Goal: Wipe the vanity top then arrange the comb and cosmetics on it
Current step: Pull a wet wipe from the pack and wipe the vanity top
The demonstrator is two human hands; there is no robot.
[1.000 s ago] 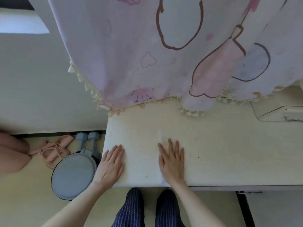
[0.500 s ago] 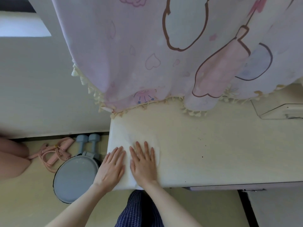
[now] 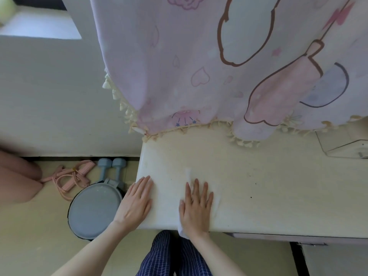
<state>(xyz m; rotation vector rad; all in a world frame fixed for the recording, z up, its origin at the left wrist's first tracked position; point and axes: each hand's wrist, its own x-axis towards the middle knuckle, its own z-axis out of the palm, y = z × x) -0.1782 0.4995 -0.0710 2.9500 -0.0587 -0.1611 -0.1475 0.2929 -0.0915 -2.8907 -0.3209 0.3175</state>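
Cream laminate forms the vanity surface (image 3: 268, 188), seen from above through the head camera; a few dark specks mark it at 3 o'clock of the right hand. The right hand (image 3: 196, 208) lies flat, fingers straight and slightly spread, pressing a thin white wipe (image 3: 188, 174) against the surface near its front edge. The wipe shows as a pale strip beyond the fingertips at 12 o'clock of the hand, along the hand's 3 o'clock side, and as a corner hanging over the front edge at 6 o'clock beside the wrist. The left hand (image 3: 135, 204) rests palm down with straight fingers on the surface's left front corner, at 9 o'clock of the right hand and apart from it, holding nothing. A pink and lilac printed curtain (image 3: 199, 66) with a tasselled cream hem hangs over the back of the surface, its fringe touching the top at 12 o'clock. A white object (image 3: 350, 148), only partly in frame, sits at the surface's far right at 2 o'clock. On the floor (image 3: 29, 236) at 9 o'clock lie a round grey-blue disc (image 3: 94, 210), two pale blue dumbbells (image 3: 111, 166) just beyond it, and a pink looped band (image 3: 71, 176) beside those. Blue checked trouser legs (image 3: 171, 257) show at 6 o'clock, below the front edge. The comb and cosmetics do not appear in view.
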